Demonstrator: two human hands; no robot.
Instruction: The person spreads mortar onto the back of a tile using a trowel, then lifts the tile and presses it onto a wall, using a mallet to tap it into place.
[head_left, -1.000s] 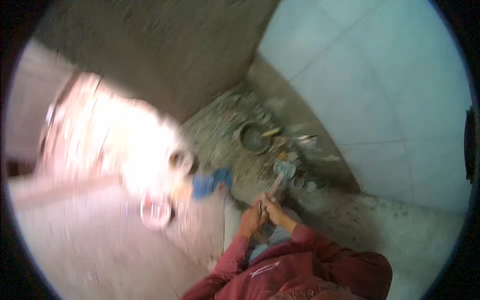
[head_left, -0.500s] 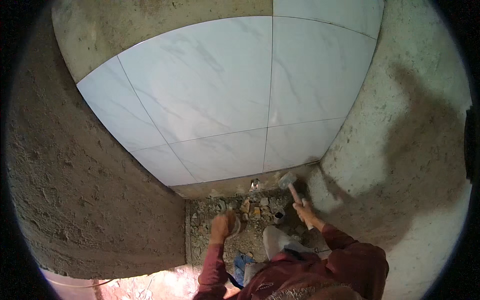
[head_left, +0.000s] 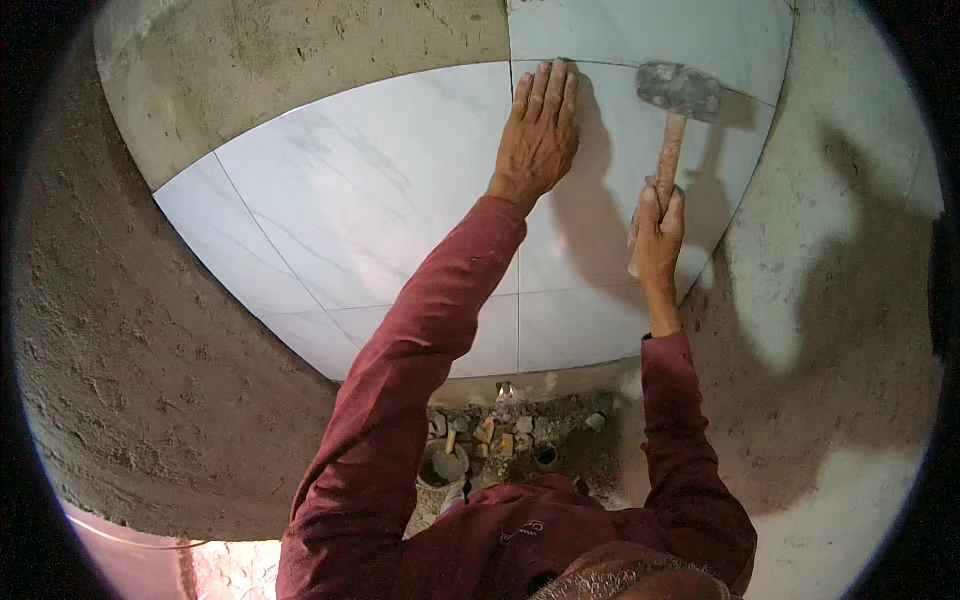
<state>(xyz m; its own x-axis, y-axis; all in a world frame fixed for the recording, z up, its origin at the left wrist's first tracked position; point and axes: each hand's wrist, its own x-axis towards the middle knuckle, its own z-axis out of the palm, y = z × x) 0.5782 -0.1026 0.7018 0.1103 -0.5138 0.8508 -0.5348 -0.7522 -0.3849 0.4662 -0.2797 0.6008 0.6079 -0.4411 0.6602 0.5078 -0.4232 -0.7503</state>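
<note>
My left hand (head_left: pixel 537 138) lies flat on the wall, fingers stretched upward, over the joint where white marbled tiles (head_left: pixel 390 190) meet. Its fingertips reach the horizontal seam below the upper right tile (head_left: pixel 620 30). In my right hand (head_left: pixel 660 230) is a mallet (head_left: pixel 671 150), gripped by its wooden handle with the fingers wrapped round it. The dark, pale-smeared head is raised near the top of the right-hand tile, and its shadow falls beside it. Whether the head touches the tile I cannot tell.
Rough mortar walls stand on the left (head_left: pixel 150 380) and right (head_left: pixel 840 330). Bare plaster (head_left: pixel 320 45) shows above the tiles at upper left. Below, broken rubble (head_left: pixel 505 430) covers the floor, with a bucket (head_left: pixel 443 466) holding a handled tool. A small metal fitting (head_left: pixel 505 390) sits under the tiles.
Both arms have risen from low near the floor to the tiled wall. My left hand now lies spread on the tiles, and the mallet in my right hand has come up.
</note>
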